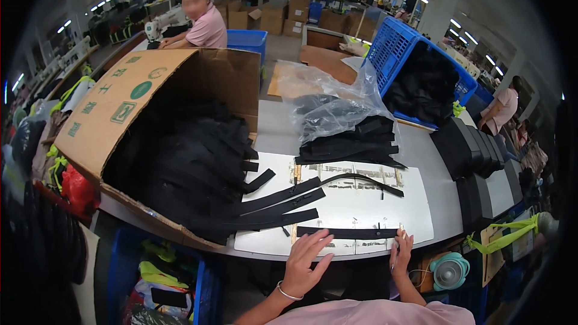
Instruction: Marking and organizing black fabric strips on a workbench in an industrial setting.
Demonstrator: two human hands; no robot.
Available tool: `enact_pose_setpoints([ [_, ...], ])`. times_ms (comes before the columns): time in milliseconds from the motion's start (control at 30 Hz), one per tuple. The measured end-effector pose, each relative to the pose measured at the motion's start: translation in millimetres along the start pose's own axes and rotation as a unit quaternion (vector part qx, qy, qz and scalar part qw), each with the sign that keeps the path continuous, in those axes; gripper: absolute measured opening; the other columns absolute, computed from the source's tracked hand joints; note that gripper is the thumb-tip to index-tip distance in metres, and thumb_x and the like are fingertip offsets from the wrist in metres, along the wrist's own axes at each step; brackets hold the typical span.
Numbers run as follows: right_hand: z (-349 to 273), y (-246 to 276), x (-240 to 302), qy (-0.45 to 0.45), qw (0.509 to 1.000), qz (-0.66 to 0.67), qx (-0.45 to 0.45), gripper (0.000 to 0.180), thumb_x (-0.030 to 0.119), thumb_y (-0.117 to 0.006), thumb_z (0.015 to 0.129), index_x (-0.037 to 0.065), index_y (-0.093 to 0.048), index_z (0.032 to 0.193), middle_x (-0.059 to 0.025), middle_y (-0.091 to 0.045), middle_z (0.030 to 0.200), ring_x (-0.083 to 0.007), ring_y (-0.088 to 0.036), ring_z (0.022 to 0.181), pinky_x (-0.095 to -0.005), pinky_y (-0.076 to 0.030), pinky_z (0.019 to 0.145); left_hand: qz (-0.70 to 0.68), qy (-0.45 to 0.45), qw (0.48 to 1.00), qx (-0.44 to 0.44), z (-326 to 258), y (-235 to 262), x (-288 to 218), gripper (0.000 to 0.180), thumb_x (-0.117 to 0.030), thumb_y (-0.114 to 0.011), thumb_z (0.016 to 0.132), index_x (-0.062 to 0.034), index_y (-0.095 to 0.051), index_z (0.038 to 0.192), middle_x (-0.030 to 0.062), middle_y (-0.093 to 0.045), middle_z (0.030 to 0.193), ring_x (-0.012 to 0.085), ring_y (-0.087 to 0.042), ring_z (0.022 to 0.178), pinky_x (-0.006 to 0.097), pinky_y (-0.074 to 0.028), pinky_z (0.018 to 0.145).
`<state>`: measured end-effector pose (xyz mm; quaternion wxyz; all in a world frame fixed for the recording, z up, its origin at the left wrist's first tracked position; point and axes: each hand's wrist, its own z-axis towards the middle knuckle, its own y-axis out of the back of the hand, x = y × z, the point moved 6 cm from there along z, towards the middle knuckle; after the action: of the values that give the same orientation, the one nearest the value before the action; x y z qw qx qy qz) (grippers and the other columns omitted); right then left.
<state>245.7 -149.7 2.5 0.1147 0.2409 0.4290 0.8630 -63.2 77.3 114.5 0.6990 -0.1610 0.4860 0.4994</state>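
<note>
A black zipper strip [349, 233] lies straight along the near edge of a white marked board [415, 204], with a small slider near its right part. My left hand [307, 263] rests at the strip's left end, fingers spread and the thumb apart. At the right end is my right hand [401, 257], its fingers drawn together; a slim pale thing seems to be in them, too small to name. Another strip [361, 179] curves across the board behind. Several more strips [277, 210] reach onto it from a cardboard box [135, 90] full of black strips.
Behind the board lies a stack of black strips [349, 141] under clear plastic [337, 105]. A blue crate [391, 48] holds black pieces. Black blocks [463, 147] stand right. A teal fan [450, 271] and a blue bin [208, 289] sit below. Co-workers [208, 27] are beyond.
</note>
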Motion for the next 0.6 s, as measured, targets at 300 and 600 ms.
enact_pose_setpoints([
  [300, -1, -3, -4, 0.017, 0.999, 0.009, -0.027, 0.021, 0.001, -0.06, 0.092, 0.0, -0.061, 0.113, -0.0181, -0.064, 0.137, -0.0389, -0.051, 0.136, -0.0594, -0.023, 0.122, -0.208, -0.374, 0.897, 0.116, 54, 58, -186, 0.032, -0.012, -0.068, 0.092, -0.0012, -0.071, 0.122, 0.0171, -0.069, 0.127, 0.031, -0.066, 0.118, 0.047, -0.047, 0.104],
  [600, 0, -3, 1, 0.017, 0.999, 0.022, -0.039, 0.022, 0.0, -0.063, 0.09, -0.001, -0.062, 0.112, -0.0193, -0.065, 0.134, -0.0387, -0.053, 0.134, -0.0601, -0.024, 0.12, -0.335, -0.441, 0.802, 0.222, 68, 36, -250, 0.023, -0.011, -0.06, 0.098, 0.004, -0.076, 0.106, 0.0202, -0.074, 0.114, 0.0323, -0.071, 0.107, 0.045, -0.053, 0.095],
])
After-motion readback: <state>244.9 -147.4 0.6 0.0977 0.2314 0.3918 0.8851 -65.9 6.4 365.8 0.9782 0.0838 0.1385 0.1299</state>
